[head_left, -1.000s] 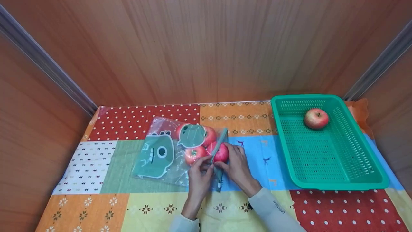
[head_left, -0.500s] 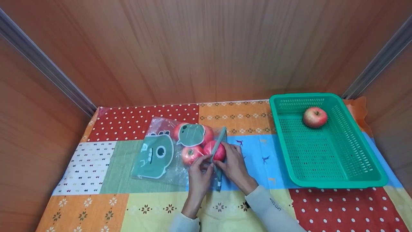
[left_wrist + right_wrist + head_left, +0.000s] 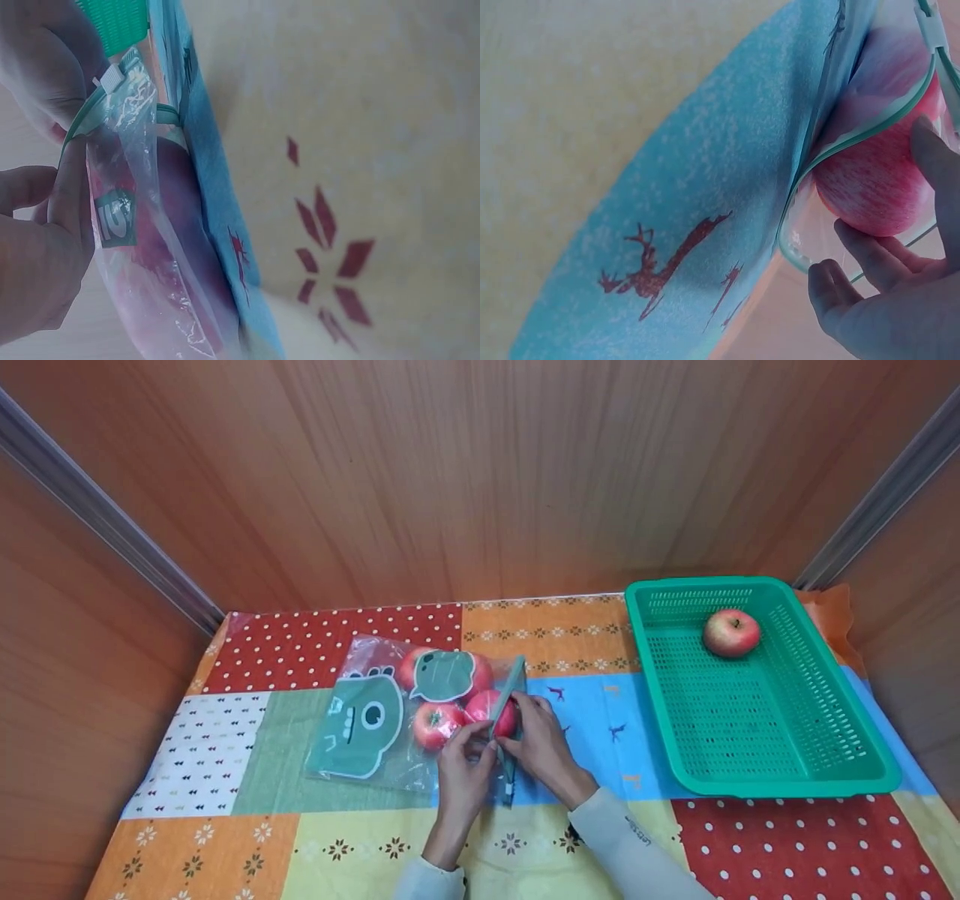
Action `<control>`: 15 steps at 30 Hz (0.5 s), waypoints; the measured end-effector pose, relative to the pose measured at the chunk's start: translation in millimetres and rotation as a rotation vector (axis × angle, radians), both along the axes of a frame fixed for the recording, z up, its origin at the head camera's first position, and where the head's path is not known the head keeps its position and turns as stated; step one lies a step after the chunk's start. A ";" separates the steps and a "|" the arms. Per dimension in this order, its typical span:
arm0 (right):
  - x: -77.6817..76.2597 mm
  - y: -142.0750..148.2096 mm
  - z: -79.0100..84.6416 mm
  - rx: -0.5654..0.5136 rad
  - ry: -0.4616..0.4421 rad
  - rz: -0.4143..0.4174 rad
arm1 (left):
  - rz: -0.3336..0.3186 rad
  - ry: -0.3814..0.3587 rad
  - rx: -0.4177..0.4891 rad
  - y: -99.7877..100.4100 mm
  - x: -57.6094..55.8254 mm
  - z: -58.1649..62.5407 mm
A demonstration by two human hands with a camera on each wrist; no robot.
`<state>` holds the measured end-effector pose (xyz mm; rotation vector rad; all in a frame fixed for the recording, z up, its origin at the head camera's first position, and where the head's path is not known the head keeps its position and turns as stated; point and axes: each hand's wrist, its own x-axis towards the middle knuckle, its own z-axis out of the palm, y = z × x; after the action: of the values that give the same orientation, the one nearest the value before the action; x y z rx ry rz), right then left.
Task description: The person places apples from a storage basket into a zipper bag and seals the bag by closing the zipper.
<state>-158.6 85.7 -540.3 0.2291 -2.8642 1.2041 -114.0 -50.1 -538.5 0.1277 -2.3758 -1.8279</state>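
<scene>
A clear zip bag (image 3: 411, 750) with green cartoon prints lies flat, its mouth facing right. Several red apples are inside, one of them (image 3: 439, 724) in front of the green print. My left hand (image 3: 463, 776) pinches the green zip edge (image 3: 511, 679) of the bag between thumb and fingers. At the open mouth, my right hand (image 3: 546, 744) holds a red apple (image 3: 877, 180), thumb on one side and fingertips on the other. The green edge loops around this apple in the right wrist view. A white slider (image 3: 110, 78) shows on the zip in the left wrist view.
To the right stands a green plastic basket (image 3: 750, 735) with one apple (image 3: 732, 633) at its back. A patchwork cloth (image 3: 360, 840) covers the table. Wood-grain panels (image 3: 480, 487) rise behind and at both sides.
The apple in my right hand has slid left, farther into the bag, and the right hand has followed. The apples inside have shifted slightly left. My left hand keeps its pinch.
</scene>
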 end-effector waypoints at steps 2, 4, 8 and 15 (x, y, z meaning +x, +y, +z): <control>-0.6 -0.1 -0.6 0.006 -0.006 0.009 | 0.002 -0.003 0.002 -0.3 -0.2 -0.5; -1.1 0.7 -1.3 0.012 -0.004 0.022 | 0.002 -0.002 0.000 -0.6 -0.4 -0.9; -0.1 4.3 -2.2 0.012 0.006 0.054 | 0.004 0.002 0.002 -1.1 0.1 -1.3; 3.3 15.2 -2.5 0.002 -0.010 0.068 | -0.005 0.002 0.014 -0.6 1.1 -1.7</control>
<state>-155.2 100.9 -542.9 0.3243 -2.8892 1.2167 -112.9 -50.7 -540.2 0.1217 -2.3648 -1.8463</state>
